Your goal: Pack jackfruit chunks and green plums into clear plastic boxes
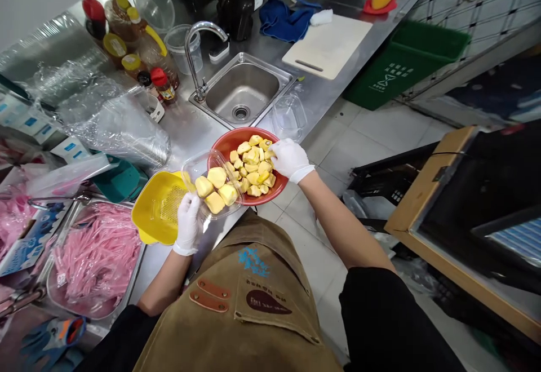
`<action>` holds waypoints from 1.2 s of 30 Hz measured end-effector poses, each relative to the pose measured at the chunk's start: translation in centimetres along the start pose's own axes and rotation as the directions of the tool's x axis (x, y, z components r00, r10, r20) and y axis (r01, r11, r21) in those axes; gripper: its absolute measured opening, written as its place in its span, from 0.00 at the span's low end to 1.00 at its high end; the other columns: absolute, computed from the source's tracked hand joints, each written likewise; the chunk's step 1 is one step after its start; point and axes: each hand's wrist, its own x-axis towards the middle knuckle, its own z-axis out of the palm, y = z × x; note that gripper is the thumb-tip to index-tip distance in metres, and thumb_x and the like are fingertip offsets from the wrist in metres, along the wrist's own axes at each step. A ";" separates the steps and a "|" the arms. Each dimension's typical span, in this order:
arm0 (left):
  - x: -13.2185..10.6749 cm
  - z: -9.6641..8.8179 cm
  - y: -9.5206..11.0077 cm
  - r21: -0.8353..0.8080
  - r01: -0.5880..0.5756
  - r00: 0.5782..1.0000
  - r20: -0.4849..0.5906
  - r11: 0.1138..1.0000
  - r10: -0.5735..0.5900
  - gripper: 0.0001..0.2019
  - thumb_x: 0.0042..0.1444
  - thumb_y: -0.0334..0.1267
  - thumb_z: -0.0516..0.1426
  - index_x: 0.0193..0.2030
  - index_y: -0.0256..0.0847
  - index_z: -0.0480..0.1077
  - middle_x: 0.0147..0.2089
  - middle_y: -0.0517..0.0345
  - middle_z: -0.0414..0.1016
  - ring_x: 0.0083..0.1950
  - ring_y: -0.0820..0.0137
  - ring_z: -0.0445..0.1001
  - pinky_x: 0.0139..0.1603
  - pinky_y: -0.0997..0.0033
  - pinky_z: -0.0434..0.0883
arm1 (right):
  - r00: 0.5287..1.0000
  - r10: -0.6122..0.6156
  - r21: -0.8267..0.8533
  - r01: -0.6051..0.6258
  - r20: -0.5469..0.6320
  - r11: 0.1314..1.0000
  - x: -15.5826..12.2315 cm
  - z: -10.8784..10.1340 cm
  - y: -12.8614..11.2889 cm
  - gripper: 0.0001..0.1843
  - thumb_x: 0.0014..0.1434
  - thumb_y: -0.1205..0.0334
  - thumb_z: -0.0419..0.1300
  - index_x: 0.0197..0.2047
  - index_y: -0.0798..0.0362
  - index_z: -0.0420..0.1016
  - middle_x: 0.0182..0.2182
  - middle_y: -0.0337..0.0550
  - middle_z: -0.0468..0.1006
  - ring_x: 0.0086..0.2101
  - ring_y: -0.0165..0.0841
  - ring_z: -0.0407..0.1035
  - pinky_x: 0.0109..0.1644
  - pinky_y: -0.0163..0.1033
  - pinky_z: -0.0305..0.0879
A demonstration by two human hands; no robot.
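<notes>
In my gloved left hand (pixel 188 222) is a clear plastic container (pixel 198 169), gripped by its near left side and tilted over the bowl's left edge. Several large yellow fruit chunks (pixel 217 177) lie inside it. A red bowl (pixel 222 138) beside it holds many smaller yellow fruit pieces (pixel 252 167). My gloved right hand (pixel 290 159) reaches over the bowl's right rim, its fingers curled down at the fruit; whether a piece is between the fingertips is hidden. Left of my left hand sits a yellow colander (pixel 147 206).
A steel sink (pixel 249 87) with a tap (pixel 198 56) lies beyond the bowl. Another clear container (pixel 289 115) stands near the counter edge. Further back are a white cutting board (pixel 333 45) and a blue cloth (pixel 281 20). A green bin (pixel 406 67) stands right; pink packets (pixel 101 253) lie left.
</notes>
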 end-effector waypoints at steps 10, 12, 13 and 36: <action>2.2 1.3 -1.1 -0.051 0.106 0.994 -0.011 0.993 -0.106 0.30 0.47 0.61 0.79 0.33 0.43 0.69 0.34 0.64 0.71 0.36 0.71 0.72 0.42 0.70 0.75 | 0.972 -0.050 -0.242 0.107 0.229 0.964 1.2 -0.6 -0.3 0.22 0.73 0.61 0.54 0.57 0.64 0.84 0.53 0.71 0.83 0.54 0.56 0.70 0.51 0.52 0.63; 2.7 1.7 -1.5 -0.058 0.113 0.993 -0.012 0.992 -0.114 0.30 0.46 0.61 0.79 0.32 0.43 0.69 0.34 0.64 0.71 0.36 0.71 0.72 0.42 0.70 0.74 | 0.966 -0.065 -0.230 0.125 0.251 0.965 1.0 -1.0 -0.1 0.22 0.74 0.61 0.53 0.58 0.63 0.84 0.55 0.69 0.83 0.54 0.54 0.71 0.52 0.51 0.64; 2.9 1.9 -1.7 -0.059 0.121 0.993 -0.003 0.991 -0.121 0.30 0.46 0.61 0.79 0.32 0.43 0.69 0.34 0.63 0.72 0.36 0.70 0.72 0.42 0.70 0.74 | 0.966 -0.070 -0.211 0.124 0.249 0.969 0.9 -1.3 0.1 0.22 0.74 0.62 0.54 0.59 0.62 0.84 0.56 0.68 0.83 0.55 0.53 0.71 0.53 0.51 0.64; -5.0 10.0 -1.6 0.218 -0.022 0.970 0.243 0.976 -0.032 0.31 0.53 0.67 0.72 0.28 0.42 0.66 0.28 0.64 0.66 0.32 0.72 0.62 0.37 0.70 0.63 | 0.887 -0.297 0.297 0.407 -0.353 0.864 -8.1 -9.8 -4.8 0.14 0.72 0.59 0.62 0.56 0.48 0.86 0.51 0.50 0.86 0.51 0.47 0.75 0.61 0.55 0.71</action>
